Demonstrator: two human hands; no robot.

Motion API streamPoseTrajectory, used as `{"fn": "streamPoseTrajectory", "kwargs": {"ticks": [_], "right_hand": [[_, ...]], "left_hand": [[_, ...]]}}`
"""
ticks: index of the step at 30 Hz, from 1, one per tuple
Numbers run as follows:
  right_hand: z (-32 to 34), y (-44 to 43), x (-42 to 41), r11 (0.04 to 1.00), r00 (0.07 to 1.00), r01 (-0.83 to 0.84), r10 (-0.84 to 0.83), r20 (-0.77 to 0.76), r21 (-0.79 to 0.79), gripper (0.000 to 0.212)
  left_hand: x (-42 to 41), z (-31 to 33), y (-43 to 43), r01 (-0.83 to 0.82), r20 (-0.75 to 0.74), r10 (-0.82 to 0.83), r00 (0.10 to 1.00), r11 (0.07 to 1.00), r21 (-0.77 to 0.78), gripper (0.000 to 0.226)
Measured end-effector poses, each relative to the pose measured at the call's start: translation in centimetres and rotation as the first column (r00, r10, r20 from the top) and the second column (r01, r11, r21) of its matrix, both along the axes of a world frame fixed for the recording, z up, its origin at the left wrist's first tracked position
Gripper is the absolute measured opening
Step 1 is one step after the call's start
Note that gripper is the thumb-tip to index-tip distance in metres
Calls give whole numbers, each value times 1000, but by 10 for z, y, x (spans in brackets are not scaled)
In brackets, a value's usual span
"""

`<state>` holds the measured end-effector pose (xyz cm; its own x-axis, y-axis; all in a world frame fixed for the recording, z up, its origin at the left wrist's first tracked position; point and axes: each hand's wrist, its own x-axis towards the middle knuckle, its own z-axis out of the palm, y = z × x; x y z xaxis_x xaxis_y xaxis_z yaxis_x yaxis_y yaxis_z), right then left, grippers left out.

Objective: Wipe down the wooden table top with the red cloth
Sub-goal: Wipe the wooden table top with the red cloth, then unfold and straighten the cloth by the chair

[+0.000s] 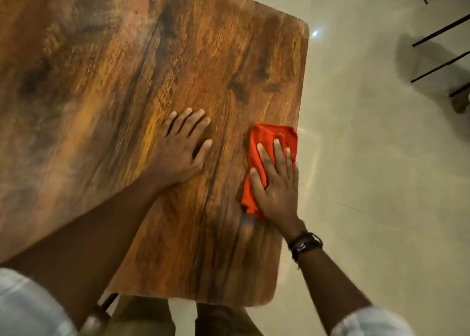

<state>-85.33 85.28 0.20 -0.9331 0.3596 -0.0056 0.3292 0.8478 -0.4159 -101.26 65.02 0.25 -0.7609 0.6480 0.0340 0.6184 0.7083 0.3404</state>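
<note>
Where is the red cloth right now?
In the head view, the red cloth lies flat on the wooden table top near its right edge, pressed under the right hand; the left hand rests on bare wood beside it.

Right hand [276, 183] on cloth [267, 142] near table [127, 69] right edge, left hand [180, 145] beside.

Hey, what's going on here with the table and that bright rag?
A person is wiping a wooden table top. The right hand lies flat on a folded red cloth, pressing it down near the table's right edge. The left hand rests open and flat on the bare wood beside it, holding nothing. A dark band circles the right wrist. Pale floor tiles show beyond the edge.
</note>
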Motion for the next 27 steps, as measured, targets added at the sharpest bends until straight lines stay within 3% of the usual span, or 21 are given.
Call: {"fn": "streamPoseTrajectory", "kwargs": {"ticks": [5,8,11,17,20,23,27], "right_hand": [[-11,24,-26,998,997,36,-32,-63,53,59],[-11,4,0,996,995,35,-27,-91,88,59],[-1,-56,45,992,997,72,-70,-23,108,61],[0,-199,55,967,973,-230,232,1,109,57],[-1,-272,48,885,887,-459,462,-23,73,55],[-3,-352,50,735,733,-678,677,-70,9,52],[5,-431,52,573,633,-760,759,-150,-307,49]], "left_hand": [[38,7,-10,-142,-70,148,987,987,75,44],[101,11,-42,-251,1,257,966,943,216,41],[163,13,-89,-424,61,422,904,873,240,40],[274,16,-176,-651,135,640,757,717,251,38],[318,12,-218,-684,144,669,729,706,181,37],[363,10,-263,-732,183,710,680,673,107,41],[416,25,-312,-803,200,778,596,579,141,47]]}}
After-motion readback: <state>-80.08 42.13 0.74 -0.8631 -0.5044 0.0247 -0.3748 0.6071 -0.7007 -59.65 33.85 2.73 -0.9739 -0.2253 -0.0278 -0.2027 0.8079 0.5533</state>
